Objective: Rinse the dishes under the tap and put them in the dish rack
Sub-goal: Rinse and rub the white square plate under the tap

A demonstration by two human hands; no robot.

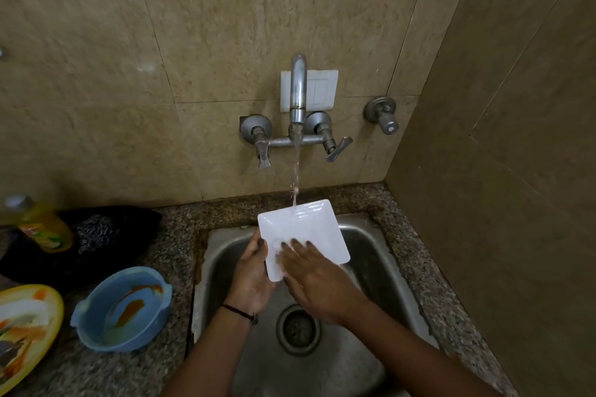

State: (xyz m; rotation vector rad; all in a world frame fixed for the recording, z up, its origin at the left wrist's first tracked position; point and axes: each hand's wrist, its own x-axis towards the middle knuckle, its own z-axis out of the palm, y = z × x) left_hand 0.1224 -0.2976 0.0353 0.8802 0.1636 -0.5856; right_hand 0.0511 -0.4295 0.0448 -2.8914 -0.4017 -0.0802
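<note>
A white square plate (311, 229) is held tilted over the steel sink (364, 267), under the stream running from the wall tap (298, 90). My left hand (253, 277) grips the plate's lower left edge from beneath. My right hand (311, 280) lies flat on the plate's face, fingers spread near its lower middle. Water lands on the plate's far edge. No dish rack shows in this view.
On the granite counter (180, 235) to the left stand a blue bowl (124, 309) with orange residue, a soiled yellow-rimmed plate (25, 325), a yellow detergent bottle (42, 226) and a steel scrubber (95, 232) on a dark cloth. Tiled walls close the back and right.
</note>
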